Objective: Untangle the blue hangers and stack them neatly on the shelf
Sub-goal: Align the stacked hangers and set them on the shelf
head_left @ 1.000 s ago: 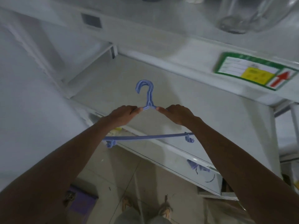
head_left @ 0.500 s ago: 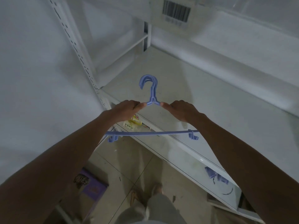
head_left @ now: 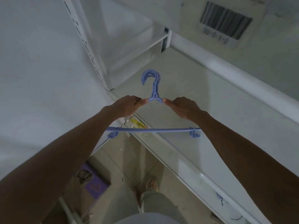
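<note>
I hold a bundle of blue hangers point(head_left: 154, 88) stacked together, their hooks lined up and pointing away from me. My left hand point(head_left: 127, 105) grips the left shoulder and my right hand point(head_left: 184, 107) grips the right shoulder, close to the neck. The bottom bar point(head_left: 153, 130) runs between my forearms with a small clip at each end. The hangers hover over the front left corner of the white shelf point(head_left: 202, 97), above its surface.
A white upright with slots point(head_left: 87, 46) stands at the left of the shelf. A barcode label point(head_left: 224, 21) sits on the shelf edge above. A yellow tag point(head_left: 137, 124) hangs on the shelf's front rail. A purple box point(head_left: 93, 183) lies on the floor beside my legs.
My view has tilted down and closer to the lower shelf. Both hands keep the same grip and the hangers have come nearer the shelf's left corner.
</note>
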